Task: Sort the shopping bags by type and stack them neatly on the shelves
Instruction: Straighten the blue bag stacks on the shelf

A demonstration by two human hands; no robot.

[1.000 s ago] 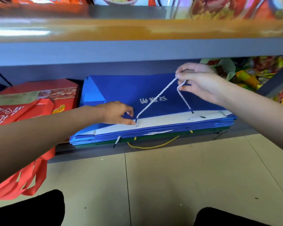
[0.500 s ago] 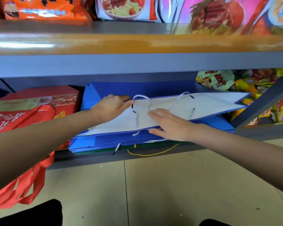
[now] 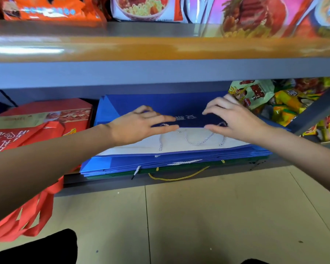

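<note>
My left hand (image 3: 141, 124) and right hand (image 3: 234, 121) lay flat, fingers straight and loose, gripping nothing, on the top blue bag (image 3: 179, 111) of the stack (image 3: 179, 161) on the bottom shelf (image 3: 160, 183). Between my hands the bag's white inside showed, with its rope handles (image 3: 198, 141) lying loose across it. I judged it light, stiff paper that would crease if pinched and slide easily on the glossy bags beneath, so it was best pressed flat with the palms, or taken by both side edges rather than the ropes. Left of my left hand sat the red bags (image 3: 27, 134); snack packets (image 3: 255, 94) lay beyond my right.
</note>
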